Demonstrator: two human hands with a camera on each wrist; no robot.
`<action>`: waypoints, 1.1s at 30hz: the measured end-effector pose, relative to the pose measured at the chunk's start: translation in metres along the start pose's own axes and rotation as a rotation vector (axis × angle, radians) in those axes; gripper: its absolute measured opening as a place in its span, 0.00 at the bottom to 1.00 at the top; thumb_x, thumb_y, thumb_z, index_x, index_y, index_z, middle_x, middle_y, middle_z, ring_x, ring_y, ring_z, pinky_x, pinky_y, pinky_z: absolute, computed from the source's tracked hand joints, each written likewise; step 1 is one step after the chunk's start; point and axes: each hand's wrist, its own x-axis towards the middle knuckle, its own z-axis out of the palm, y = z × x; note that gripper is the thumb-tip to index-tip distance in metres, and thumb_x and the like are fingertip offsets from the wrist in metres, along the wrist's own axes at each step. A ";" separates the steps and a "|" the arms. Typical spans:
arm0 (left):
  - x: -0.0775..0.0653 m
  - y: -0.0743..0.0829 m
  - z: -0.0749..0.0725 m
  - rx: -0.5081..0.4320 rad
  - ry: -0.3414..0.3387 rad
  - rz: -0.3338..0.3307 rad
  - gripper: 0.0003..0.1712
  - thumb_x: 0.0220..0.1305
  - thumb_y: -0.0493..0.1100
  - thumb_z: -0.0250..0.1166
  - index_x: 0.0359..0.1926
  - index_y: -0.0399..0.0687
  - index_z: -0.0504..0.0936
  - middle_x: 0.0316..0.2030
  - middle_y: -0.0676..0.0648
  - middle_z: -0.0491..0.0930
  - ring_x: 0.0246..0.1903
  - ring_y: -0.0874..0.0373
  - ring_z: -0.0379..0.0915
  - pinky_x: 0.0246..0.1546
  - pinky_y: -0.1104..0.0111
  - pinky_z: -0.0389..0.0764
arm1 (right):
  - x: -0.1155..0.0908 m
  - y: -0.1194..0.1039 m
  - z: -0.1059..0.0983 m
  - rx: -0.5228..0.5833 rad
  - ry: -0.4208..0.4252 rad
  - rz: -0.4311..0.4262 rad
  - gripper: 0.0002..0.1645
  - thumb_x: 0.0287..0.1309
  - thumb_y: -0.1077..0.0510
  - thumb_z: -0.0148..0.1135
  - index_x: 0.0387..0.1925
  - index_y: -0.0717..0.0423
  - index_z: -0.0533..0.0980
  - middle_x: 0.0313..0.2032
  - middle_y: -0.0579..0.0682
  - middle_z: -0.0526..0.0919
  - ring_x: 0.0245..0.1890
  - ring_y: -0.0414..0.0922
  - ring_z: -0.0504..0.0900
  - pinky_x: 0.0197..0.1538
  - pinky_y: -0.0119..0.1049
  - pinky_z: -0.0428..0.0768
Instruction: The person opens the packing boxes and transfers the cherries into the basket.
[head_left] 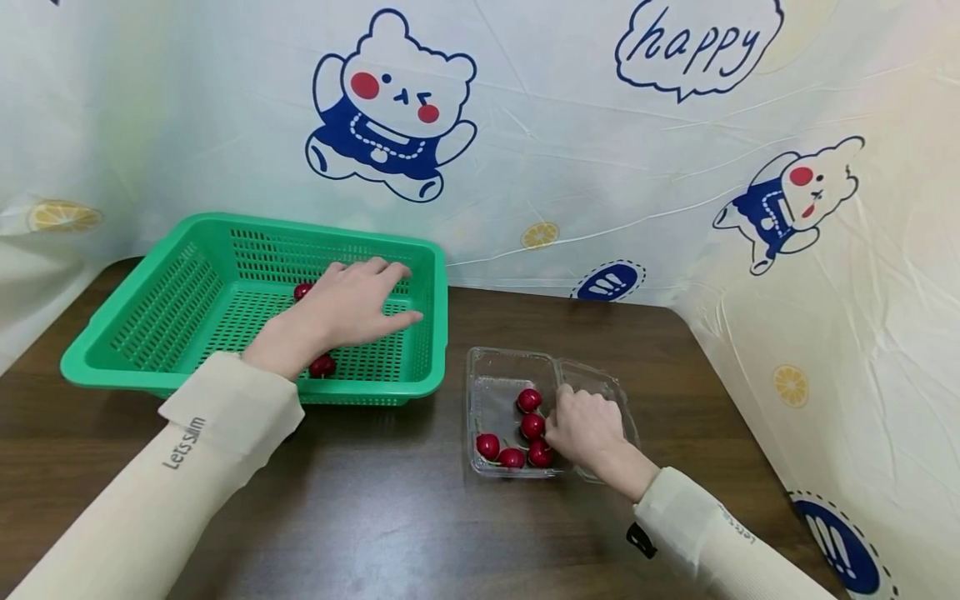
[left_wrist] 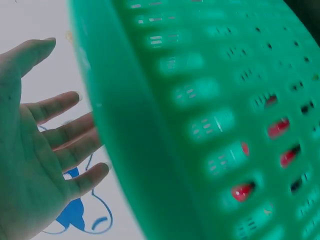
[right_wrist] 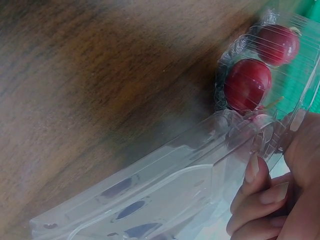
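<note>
My left hand [head_left: 356,304] is over the green plastic basket [head_left: 258,225], fingers spread and holding nothing. Two red cherries [head_left: 322,365] show in the basket around that hand and wrist; the left wrist view shows red fruit [left_wrist: 243,191] through the slots. On the table to the right, a clear plastic clamshell box [head_left: 487,400] lies with its lid folded out. Inside are several red cherries [head_left: 529,401], some with stems. My right hand [head_left: 588,425] grips the box at its hinge side with curled fingers, as the right wrist view also shows, close beside the cherries [right_wrist: 247,85].
A dark brown wooden table [head_left: 375,500] carries the basket and the box. Behind and to the right hangs a pale cloth [head_left: 540,150] with printed bears, orange slices and the word "happy". The box stands close to the basket's right end.
</note>
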 end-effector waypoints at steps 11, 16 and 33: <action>0.008 0.038 0.014 0.077 -0.016 0.087 0.39 0.61 0.64 0.57 0.66 0.45 0.68 0.62 0.35 0.72 0.60 0.38 0.66 0.62 0.40 0.63 | 0.002 -0.002 -0.001 -0.004 -0.020 -0.006 0.12 0.52 0.54 0.55 0.21 0.58 0.71 0.17 0.58 0.80 0.15 0.54 0.76 0.16 0.46 0.75; 0.011 0.056 0.021 0.062 0.000 0.127 0.37 0.61 0.63 0.58 0.65 0.47 0.69 0.60 0.38 0.74 0.59 0.42 0.68 0.64 0.42 0.62 | 0.003 -0.002 -0.002 -0.003 -0.027 0.001 0.12 0.52 0.54 0.54 0.21 0.58 0.71 0.15 0.56 0.78 0.13 0.52 0.74 0.15 0.45 0.73; 0.029 0.111 0.054 0.155 -0.025 0.232 0.31 0.63 0.60 0.57 0.61 0.49 0.72 0.56 0.42 0.76 0.54 0.46 0.72 0.63 0.49 0.65 | 0.001 0.000 -0.001 0.014 -0.036 -0.004 0.12 0.52 0.54 0.54 0.21 0.58 0.71 0.14 0.55 0.77 0.13 0.51 0.74 0.15 0.45 0.74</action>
